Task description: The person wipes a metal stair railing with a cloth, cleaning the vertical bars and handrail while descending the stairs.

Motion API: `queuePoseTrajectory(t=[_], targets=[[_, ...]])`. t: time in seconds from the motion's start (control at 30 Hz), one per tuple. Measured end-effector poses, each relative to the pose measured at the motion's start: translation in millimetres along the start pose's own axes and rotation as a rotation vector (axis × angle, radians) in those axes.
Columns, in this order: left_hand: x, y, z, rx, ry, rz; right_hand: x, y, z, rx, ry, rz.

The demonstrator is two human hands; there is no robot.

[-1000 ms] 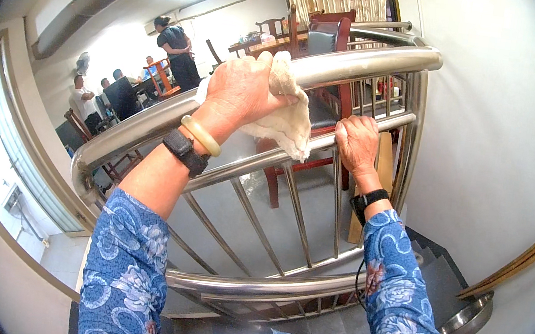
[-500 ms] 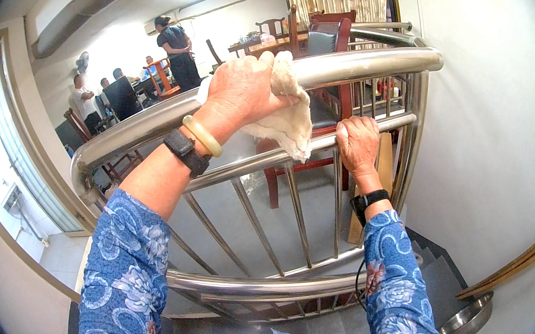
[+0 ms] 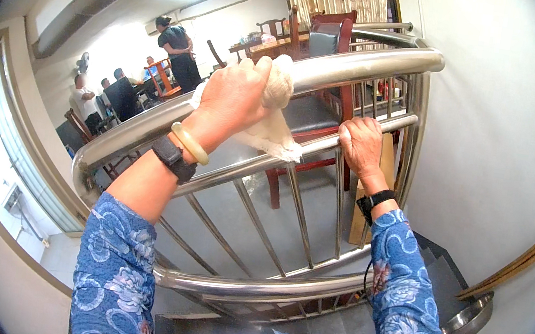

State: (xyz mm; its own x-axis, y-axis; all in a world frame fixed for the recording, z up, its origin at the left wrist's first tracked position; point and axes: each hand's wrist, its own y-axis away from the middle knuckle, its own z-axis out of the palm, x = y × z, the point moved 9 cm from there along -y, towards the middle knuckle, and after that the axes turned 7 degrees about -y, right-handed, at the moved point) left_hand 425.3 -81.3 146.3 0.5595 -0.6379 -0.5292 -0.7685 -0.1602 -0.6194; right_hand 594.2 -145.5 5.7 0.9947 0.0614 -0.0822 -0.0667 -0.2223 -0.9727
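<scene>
A shiny metal stair railing (image 3: 369,65) crosses in front of me, with a thick top rail, a thinner rail below it and slim upright bars. My left hand (image 3: 233,95) is closed round an off-white cloth (image 3: 270,133) and presses it on the top rail. The cloth's frayed end hangs down over the thinner rail. To the right, my right hand (image 3: 361,145) is wrapped round that thinner rail (image 3: 317,145), close to the corner post.
Beyond the railing stand a dark red wooden chair (image 3: 318,116) and a table (image 3: 273,47). Several people are at the far left, one standing (image 3: 175,53). Grey stairs (image 3: 439,277) descend at the lower right, near a metal basin (image 3: 469,318). A white wall (image 3: 489,128) borders the right.
My left hand has slid slightly left along the top rail with the cloth, whose hanging end swung left too. The right hand keeps its hold on the thinner rail.
</scene>
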Motion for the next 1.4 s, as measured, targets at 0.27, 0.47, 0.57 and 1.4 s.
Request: queuePoseTrajectory(t=[0.27,0.47,0.57,1.4], targets=[[-5.6,9.0,7.4,0.026,0.003,0.039,13.5,6.4,5.6,0.012,-0.004,-0.009],[-20.3,23.1,3.0,0.010,0.025,0.013,19.7,7.2,7.9,-0.010,0.006,-0.010],[-35.5,31.6,3.6,-0.071,0.084,-0.017,23.7,9.3,8.3,-0.022,0.004,0.001],[-214.1,181.3,26.1,-0.183,0.310,-0.378,55.9,19.1,31.8,-0.046,-0.039,0.034]])
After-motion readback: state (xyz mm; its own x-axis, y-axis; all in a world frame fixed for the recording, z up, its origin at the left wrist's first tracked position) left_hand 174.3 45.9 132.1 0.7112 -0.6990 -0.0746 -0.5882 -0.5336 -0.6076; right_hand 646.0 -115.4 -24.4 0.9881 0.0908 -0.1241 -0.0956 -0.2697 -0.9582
